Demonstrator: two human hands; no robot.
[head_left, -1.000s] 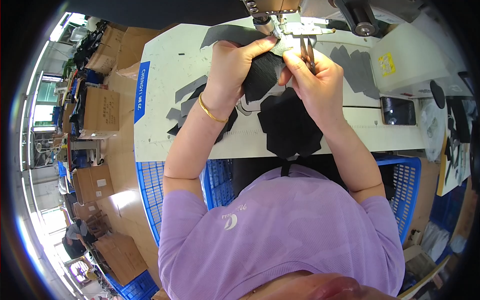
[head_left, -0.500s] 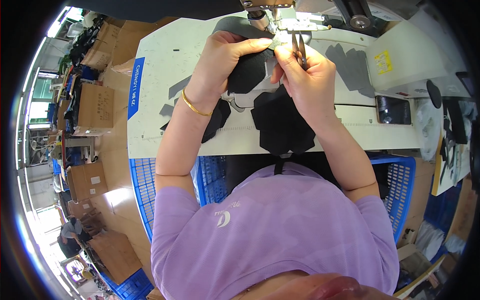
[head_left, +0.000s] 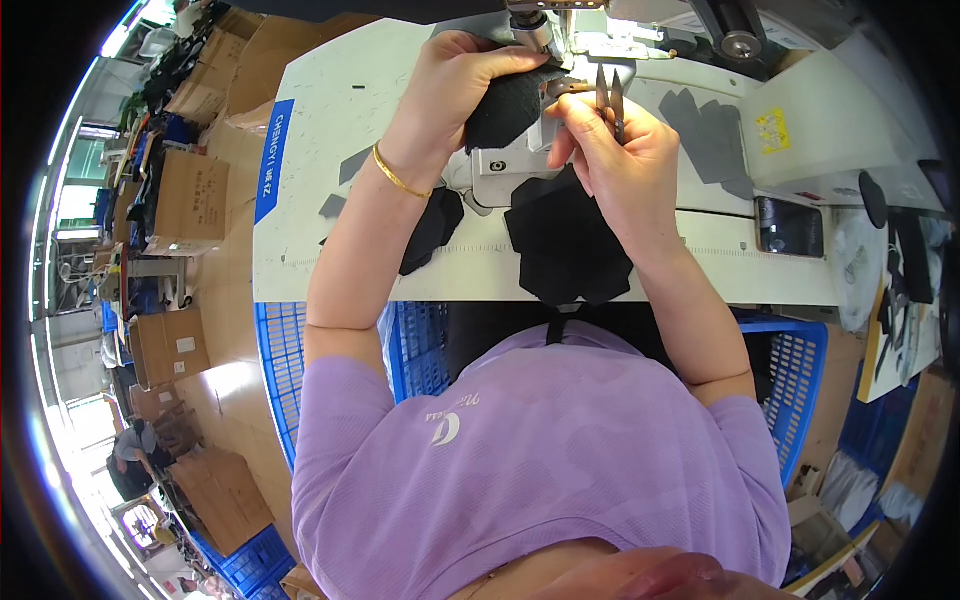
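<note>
My left hand (head_left: 462,88) grips a black fabric piece (head_left: 505,108) and holds it up against the sewing machine (head_left: 600,40) at the far edge of the white table (head_left: 330,130). A gold bangle sits on that wrist. My right hand (head_left: 615,140) holds small thread snips (head_left: 609,95), blades pointing up, right beside the fabric near the machine's needle area. Below my hands, a larger black fabric piece (head_left: 570,245) hangs over the table's front edge.
More black cut pieces (head_left: 430,230) lie on the table at left, grey pieces (head_left: 705,130) at right. A dark phone (head_left: 790,227) lies at the right. Blue plastic baskets (head_left: 275,370) stand under the table on both sides. Cardboard boxes (head_left: 185,195) stack at the left.
Both hands have risen toward the sewing machine with the black fabric. The snips now point up next to the fabric's edge.
</note>
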